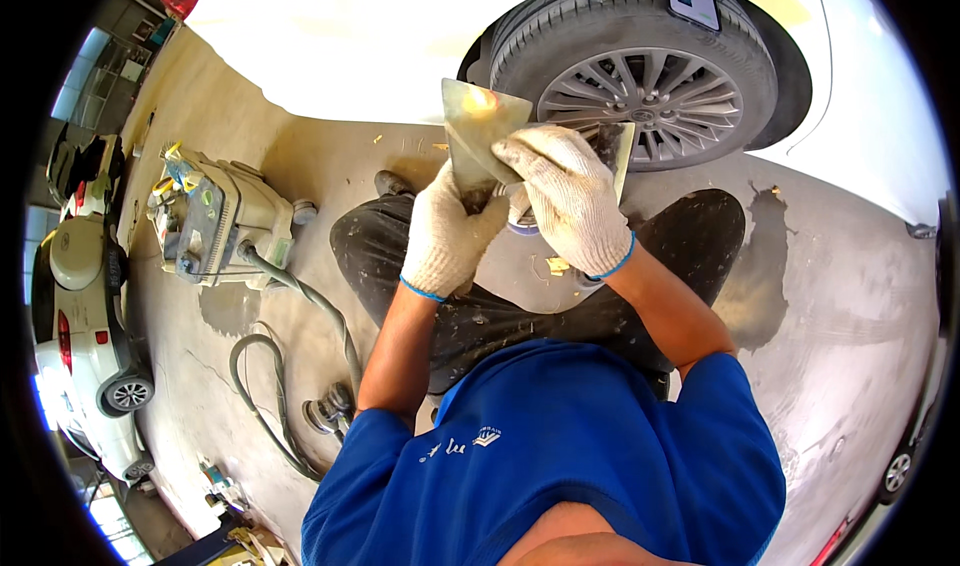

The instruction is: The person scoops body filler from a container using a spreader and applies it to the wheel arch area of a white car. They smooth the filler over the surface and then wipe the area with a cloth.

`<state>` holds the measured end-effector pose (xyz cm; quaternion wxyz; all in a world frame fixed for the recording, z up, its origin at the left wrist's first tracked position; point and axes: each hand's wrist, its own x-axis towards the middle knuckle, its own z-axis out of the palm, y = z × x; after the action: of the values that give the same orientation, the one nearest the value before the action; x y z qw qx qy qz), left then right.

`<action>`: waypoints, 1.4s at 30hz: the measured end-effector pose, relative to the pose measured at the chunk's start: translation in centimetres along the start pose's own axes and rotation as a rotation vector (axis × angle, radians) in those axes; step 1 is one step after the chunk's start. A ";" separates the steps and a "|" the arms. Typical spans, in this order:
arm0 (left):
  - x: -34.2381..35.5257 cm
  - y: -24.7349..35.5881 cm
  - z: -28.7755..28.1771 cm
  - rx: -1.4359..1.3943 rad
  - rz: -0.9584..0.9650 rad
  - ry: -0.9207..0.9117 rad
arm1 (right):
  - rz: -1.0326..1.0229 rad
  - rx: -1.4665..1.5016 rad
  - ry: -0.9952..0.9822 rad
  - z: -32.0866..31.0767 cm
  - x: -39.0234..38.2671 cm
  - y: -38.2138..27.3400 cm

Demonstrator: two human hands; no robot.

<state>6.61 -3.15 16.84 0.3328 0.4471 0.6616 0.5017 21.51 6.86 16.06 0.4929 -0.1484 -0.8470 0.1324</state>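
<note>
In my left hand (450,231), in a white knitted glove with a blue cuff, is a pale, flat putty spreader (475,131) tilted upward. A dab of yellow putty (481,101) sits on its face. My right hand (570,196), gloved the same way, has its thumb and fingertips closed at the spreader's right edge. A second scraper (622,156), dark with a pale edge, sticks out beyond the right hand's knuckles and seems gripped in it; its handle is hidden. Both hands are above my bent knees, in front of a car wheel (645,101).
A white car body (350,46) rises ahead; a phone (692,2) rests on the tyre. At left stand a dusty dust extractor (225,216) with a grey hose (305,291) and a sander (330,409). Another white car (90,326) is farther left. Yellow scraps (557,266) lie below my hands.
</note>
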 end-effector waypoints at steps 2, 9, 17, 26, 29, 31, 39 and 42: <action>0.1 -0.2 -0.1 -0.091 0.006 0.010 | 0.069 0.160 0.039 -0.2 -0.1 0.5; -0.2 0.5 0.5 -0.096 -0.032 -0.027 | 0.109 0.121 0.066 -0.4 0.4 0.0; 0.0 0.7 0.1 0.028 -0.047 -0.084 | 0.133 0.208 0.081 -1.1 0.9 0.7; -1.2 0.6 0.0 -0.226 -0.104 -0.082 | 0.139 -0.012 -0.033 -1.0 1.1 4.6; -0.8 -1.4 -0.6 -0.108 -0.040 -0.030 | 0.079 -0.039 0.061 -1.4 1.0 3.4; -0.6 -1.2 -0.4 -0.091 -0.034 -0.032 | 0.041 0.065 0.059 -0.7 0.5 1.3; -1.1 1.2 0.1 -0.057 -0.091 -0.068 | 0.164 0.138 0.111 0.6 0.5 0.5; -1.1 1.1 -0.1 -0.053 -0.100 -0.083 | 0.116 0.186 0.016 -0.2 0.3 0.4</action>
<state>7.17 -4.07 17.92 0.3963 0.4250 0.6551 0.4828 21.58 7.37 16.18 0.5030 -0.1519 -0.8170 0.2375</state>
